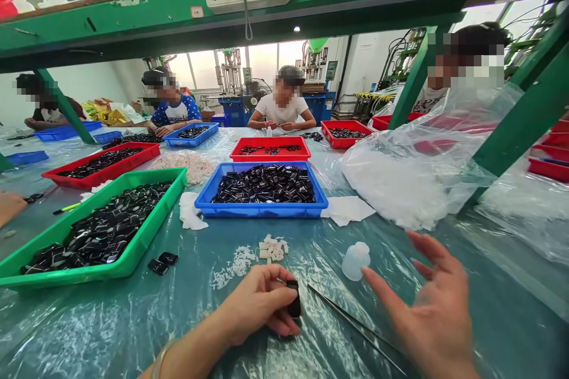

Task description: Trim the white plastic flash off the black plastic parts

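Observation:
Between the thumb and fingers of my left hand [264, 302] is a small black plastic part [293, 299], held upright just above the table. My right hand [433, 302] is spread with thumb and fingers apart and nothing between them. Its thumb tip is beside a small translucent white bottle [353, 263]; whether they touch I cannot tell. A pair of metal tweezers [351, 320] lies on the plastic sheet between my hands. Beyond my left hand are a pile of small cream-coloured pieces [273, 247] and a scatter of tiny white pieces [233, 266].
A blue tray [262, 209] and a green tray [133, 272] hold many black parts. Two loose black parts [162, 262] lie beside the green one. A clear bag of white material [400, 183] stands right, near a green post [520, 124]. A shelf beam [111, 26] crosses overhead. Several co-workers sit opposite.

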A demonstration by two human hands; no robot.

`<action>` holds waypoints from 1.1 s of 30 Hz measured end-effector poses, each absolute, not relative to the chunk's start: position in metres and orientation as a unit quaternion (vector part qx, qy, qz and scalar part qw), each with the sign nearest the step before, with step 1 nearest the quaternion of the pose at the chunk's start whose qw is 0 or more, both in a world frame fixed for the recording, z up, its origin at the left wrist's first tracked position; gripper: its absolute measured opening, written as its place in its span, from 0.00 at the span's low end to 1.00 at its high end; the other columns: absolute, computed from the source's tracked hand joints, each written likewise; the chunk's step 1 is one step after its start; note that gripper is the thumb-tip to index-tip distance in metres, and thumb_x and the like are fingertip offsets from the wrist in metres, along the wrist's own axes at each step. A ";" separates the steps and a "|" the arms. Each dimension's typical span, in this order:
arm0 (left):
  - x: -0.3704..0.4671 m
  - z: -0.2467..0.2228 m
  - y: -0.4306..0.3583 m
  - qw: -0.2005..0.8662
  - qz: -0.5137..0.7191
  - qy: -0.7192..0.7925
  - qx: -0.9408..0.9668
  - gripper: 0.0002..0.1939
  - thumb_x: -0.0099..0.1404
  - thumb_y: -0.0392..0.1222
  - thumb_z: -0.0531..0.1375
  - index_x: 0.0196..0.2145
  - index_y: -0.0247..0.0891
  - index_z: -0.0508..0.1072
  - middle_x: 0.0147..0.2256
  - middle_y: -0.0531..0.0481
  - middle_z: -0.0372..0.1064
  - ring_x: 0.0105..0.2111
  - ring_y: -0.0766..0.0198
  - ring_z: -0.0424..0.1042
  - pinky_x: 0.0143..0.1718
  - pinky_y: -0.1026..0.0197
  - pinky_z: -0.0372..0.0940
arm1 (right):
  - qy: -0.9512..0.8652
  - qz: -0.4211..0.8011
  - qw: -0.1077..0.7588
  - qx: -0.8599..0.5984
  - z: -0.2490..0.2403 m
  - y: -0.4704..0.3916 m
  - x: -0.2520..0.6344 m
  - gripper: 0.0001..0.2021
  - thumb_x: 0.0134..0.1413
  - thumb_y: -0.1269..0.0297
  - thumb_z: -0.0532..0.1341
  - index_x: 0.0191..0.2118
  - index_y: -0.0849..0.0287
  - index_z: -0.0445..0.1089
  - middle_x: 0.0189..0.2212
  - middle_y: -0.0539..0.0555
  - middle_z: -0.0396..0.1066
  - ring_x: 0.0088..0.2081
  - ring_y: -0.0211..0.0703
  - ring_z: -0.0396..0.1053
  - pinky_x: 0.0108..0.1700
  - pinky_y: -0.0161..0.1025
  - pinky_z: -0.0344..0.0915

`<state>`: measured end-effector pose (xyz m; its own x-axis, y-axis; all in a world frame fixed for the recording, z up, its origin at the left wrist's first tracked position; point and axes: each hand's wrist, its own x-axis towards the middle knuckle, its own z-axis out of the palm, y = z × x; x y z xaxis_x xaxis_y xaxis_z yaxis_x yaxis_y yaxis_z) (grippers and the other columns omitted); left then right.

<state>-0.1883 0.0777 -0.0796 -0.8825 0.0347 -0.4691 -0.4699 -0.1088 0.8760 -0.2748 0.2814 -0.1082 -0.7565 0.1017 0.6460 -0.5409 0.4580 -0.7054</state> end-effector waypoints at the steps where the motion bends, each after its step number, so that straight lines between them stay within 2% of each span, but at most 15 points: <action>1: -0.187 -0.080 0.078 0.175 0.728 0.642 -0.162 0.24 0.48 0.46 0.63 0.39 0.31 0.60 0.29 0.44 0.69 0.23 0.65 0.71 0.20 0.71 0.63 | -0.804 0.515 0.278 0.109 -0.110 0.283 -0.282 0.42 0.41 0.46 0.63 0.60 0.59 0.49 0.56 0.63 0.53 0.55 0.62 0.55 0.51 0.56 0.58; 4: -0.185 -0.082 0.080 0.179 0.735 0.638 -0.146 0.22 0.47 0.43 0.63 0.37 0.31 0.61 0.31 0.43 0.70 0.23 0.67 0.71 0.21 0.72 0.63 | -0.836 0.528 0.126 0.073 -0.123 0.283 -0.300 0.51 0.37 0.43 0.62 0.63 0.64 0.39 0.59 0.66 0.50 0.59 0.64 0.50 0.54 0.60 0.55; 6: -0.185 -0.084 0.081 0.181 0.737 0.637 -0.137 0.21 0.47 0.42 0.64 0.37 0.30 0.62 0.32 0.42 0.70 0.23 0.67 0.71 0.21 0.72 0.63 | -0.847 0.522 0.058 0.083 -0.134 0.281 -0.307 0.51 0.38 0.46 0.61 0.62 0.69 0.37 0.57 0.69 0.53 0.57 0.62 0.55 0.54 0.57 0.57; 9: -0.185 -0.085 0.082 0.182 0.737 0.638 -0.131 0.22 0.46 0.43 0.65 0.37 0.29 0.64 0.32 0.41 0.70 0.24 0.66 0.71 0.21 0.72 0.63 | -0.846 0.513 0.003 0.144 -0.140 0.278 -0.310 0.33 0.45 0.52 0.57 0.55 0.69 0.53 0.45 0.65 0.68 0.44 0.51 0.69 0.46 0.46 0.67; 11: -0.184 -0.085 0.083 0.186 0.740 0.633 -0.134 0.23 0.45 0.43 0.66 0.36 0.29 0.65 0.30 0.42 0.69 0.23 0.66 0.71 0.20 0.72 0.63 | -0.844 0.500 -0.014 0.193 -0.137 0.278 -0.306 0.21 0.49 0.56 0.56 0.47 0.65 0.61 0.35 0.58 0.71 0.36 0.45 0.72 0.40 0.41 0.69; 12: -0.184 -0.085 0.083 0.191 0.742 0.629 -0.135 0.22 0.44 0.43 0.66 0.35 0.29 0.65 0.29 0.43 0.69 0.23 0.65 0.71 0.20 0.72 0.62 | -0.844 0.492 -0.014 0.213 -0.133 0.277 -0.302 0.19 0.50 0.57 0.56 0.45 0.63 0.63 0.34 0.57 0.71 0.35 0.44 0.71 0.38 0.40 0.70; 15: -0.181 -0.083 0.084 0.209 0.749 0.617 -0.122 0.20 0.46 0.41 0.66 0.35 0.29 0.67 0.27 0.45 0.68 0.23 0.64 0.72 0.19 0.73 0.62 | -0.836 0.468 0.036 0.283 -0.122 0.277 -0.290 0.16 0.50 0.63 0.58 0.46 0.58 0.66 0.41 0.55 0.70 0.41 0.44 0.69 0.41 0.40 0.68; 19: -0.177 -0.083 0.085 0.241 0.751 0.606 -0.102 0.17 0.47 0.39 0.66 0.35 0.30 0.69 0.29 0.45 0.69 0.24 0.63 0.72 0.20 0.72 0.64 | -0.772 0.356 0.235 0.472 -0.111 0.275 -0.278 0.17 0.53 0.77 0.52 0.48 0.57 0.65 0.43 0.55 0.67 0.47 0.41 0.64 0.45 0.38 0.67; 21: -0.176 -0.084 0.086 0.257 0.746 0.606 -0.096 0.16 0.48 0.39 0.65 0.35 0.30 0.70 0.28 0.46 0.69 0.24 0.64 0.72 0.21 0.72 0.65 | -0.752 0.310 0.287 0.506 -0.107 0.275 -0.276 0.17 0.54 0.80 0.51 0.47 0.59 0.64 0.43 0.57 0.66 0.48 0.41 0.63 0.45 0.38 0.67; 29: -0.177 -0.085 0.086 0.283 0.742 0.602 -0.087 0.14 0.49 0.38 0.65 0.34 0.28 0.72 0.28 0.45 0.69 0.25 0.65 0.72 0.22 0.73 0.65 | -0.740 0.263 0.313 0.534 -0.106 0.281 -0.272 0.18 0.53 0.84 0.50 0.47 0.62 0.65 0.47 0.60 0.64 0.52 0.48 0.58 0.47 0.46 0.66; 33: -0.176 -0.084 0.086 0.288 0.738 0.604 -0.087 0.13 0.49 0.38 0.65 0.33 0.29 0.73 0.27 0.46 0.68 0.24 0.66 0.72 0.23 0.73 0.65 | -0.744 0.251 0.305 0.539 -0.108 0.283 -0.268 0.19 0.54 0.83 0.50 0.47 0.61 0.66 0.48 0.60 0.64 0.54 0.48 0.57 0.48 0.46 0.64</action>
